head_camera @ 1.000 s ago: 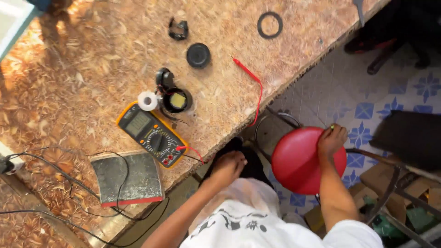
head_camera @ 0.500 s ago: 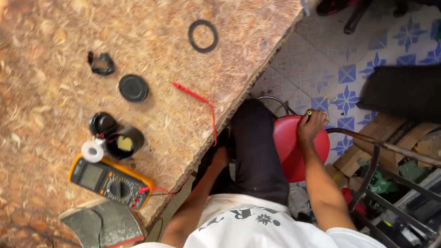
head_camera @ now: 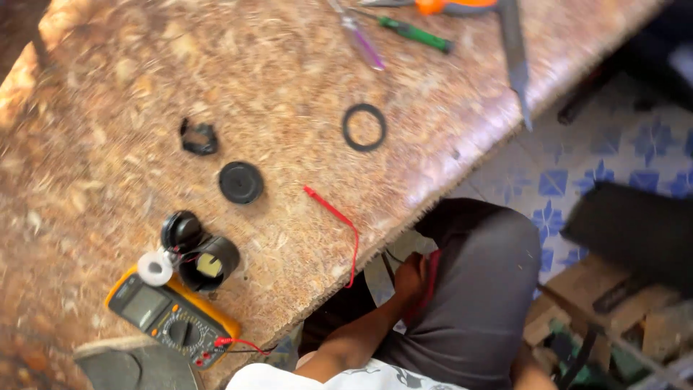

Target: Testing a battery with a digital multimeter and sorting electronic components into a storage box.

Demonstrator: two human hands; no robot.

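While the person sits tucked against the edge of the chipboard worktop [head_camera: 94,108], the left hand [head_camera: 410,278] hangs below that edge, beside the dark grey trouser leg [head_camera: 476,289] and against a strip of something red. Its fingers look curled, but I cannot tell whether they grip anything. The right hand is out of view.

Nothing on the worktop is held, so the work seems to be at a pause, with the person settling at the seat rather than handling parts. A reach from here would mean bringing the left hand up over the edge.

Nearest to that hand lies the thin red probe lead [head_camera: 336,217], its tip on the board and its wire running off the edge towards the lap. At the near left corner sits the yellow-and-black digital multimeter [head_camera: 170,318] with a red plug in its socket. A small white roll of tape [head_camera: 155,267] touches its top, just beside a black cylindrical housing [head_camera: 209,263] with something yellow inside.

Further on lie a flat round black cap [head_camera: 240,182], a small black clip [head_camera: 198,137] and, apart to the right, a thin black rubber ring [head_camera: 364,127]. At the far edge are a green-handled screwdriver [head_camera: 411,32] and a long grey metal blade [head_camera: 514,50].
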